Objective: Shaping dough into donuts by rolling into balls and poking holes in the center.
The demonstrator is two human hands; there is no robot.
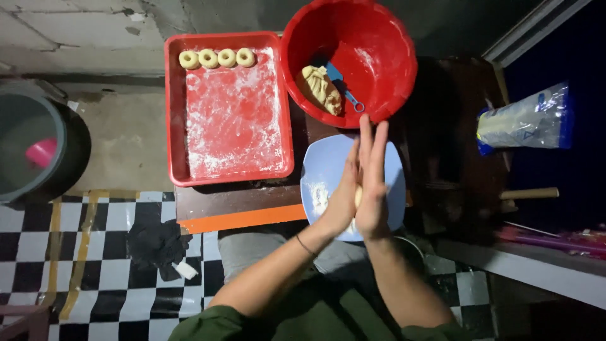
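Both hands are pressed flat together, palm to palm, fingers straight, with a small piece of dough (358, 196) squashed between them. Left hand (343, 197) and right hand (374, 189) cover nearly all of it, so only a pale sliver peeks out at the gap and its shape is anyone's guess.

They hover over a pale blue plate (319, 170) dusted with flour, mostly blocked by the hands. Just beyond sits a red bowl (379, 38) with a lump of dough (320, 89) and a blue scraper (344, 88), half buried. Left of it, a floured red tray (177, 113) has four dough rings (217, 58) along its far edge.

The dark bench (240, 202) has an orange front strip. The right side is really murky; a plastic bag (524, 120) shows there. The floor is black-and-white checks (107, 252), then bare concrete, with a grey bucket (63, 151) cut off at left.
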